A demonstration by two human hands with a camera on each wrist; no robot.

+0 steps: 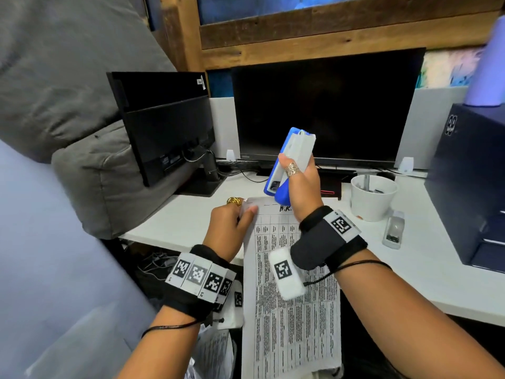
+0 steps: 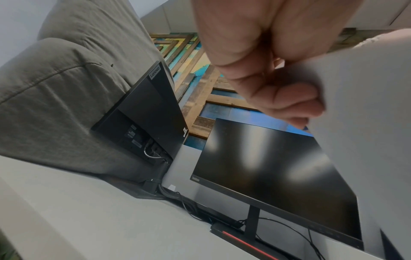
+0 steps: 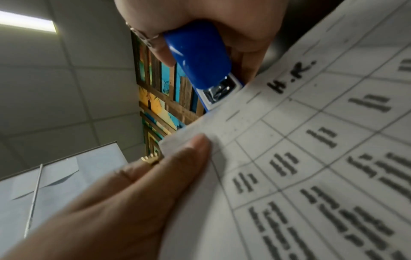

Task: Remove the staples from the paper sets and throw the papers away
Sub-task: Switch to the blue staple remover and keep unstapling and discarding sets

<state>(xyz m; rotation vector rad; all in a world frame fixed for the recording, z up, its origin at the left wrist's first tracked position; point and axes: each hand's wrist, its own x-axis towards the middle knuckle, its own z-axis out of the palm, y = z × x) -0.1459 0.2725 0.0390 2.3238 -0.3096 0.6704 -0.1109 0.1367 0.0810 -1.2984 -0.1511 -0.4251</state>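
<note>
Far left, a grey cushion (image 1: 90,165) presses against the back of a turned-away monitor (image 1: 166,124), crowding that corner of the table (image 1: 175,217). My room on that side is only the bare strip of table in front of the monitor's stand.

My left hand (image 1: 229,228) pinches the upper left corner of the paper set (image 1: 292,310), thumb on top, fingers curled beneath; gold rings show at the knuckles. The set hangs from that corner, its top edge level with the table's near edge, its length dropping below the table toward my lap. A row of staples runs along the top margin, seen in the right wrist view beside the handwritten "H.R."

My right hand (image 1: 303,181) is wrapped tight around a blue and white stapler (image 1: 287,162), held upright, its metal-toothed end pointing down just above the paper's top edge (image 3: 224,112). Whether the teeth touch the paper, I cannot tell.

Behind it, a second, dark monitor (image 1: 325,105) faces me. Right of my right hand stands a white cup (image 1: 371,198), with a grey stapler (image 1: 393,228) lying just beside it near the table's front edge. Far right, a dark box (image 1: 470,173) walls off that end. Open table lies between cup and paper.
</note>
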